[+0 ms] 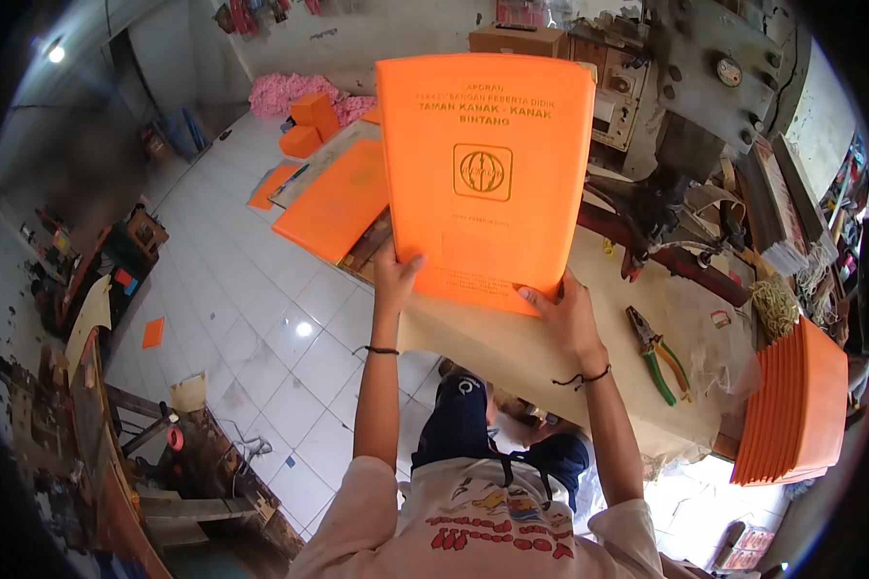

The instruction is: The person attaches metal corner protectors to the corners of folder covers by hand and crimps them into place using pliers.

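Floor (251, 270): white tile, left side. Worktable (483, 338): tan top, right and centre. Dark metal press (690, 145) stands at its far right. Orange report folder (488, 217), gold lettering "LAPORAN… TAMAN KANAK-KANAK BINTANG", held up near-upright over the table, printed side facing the camera. Fanned orange stack (792, 410) at the table's right end; flat orange cover sheet (328, 207) lies left, behind the folder. Left hand (393, 275) grasps the folder's lower left edge, thumb on front; right hand (572, 314) grips the lower right corner, thumb also on front. Other fingers mostly hidden behind. Pliers (657, 357), green and yellow handles, on the table right of the right hand. Gold globe emblem (483, 173) on the folder's front.
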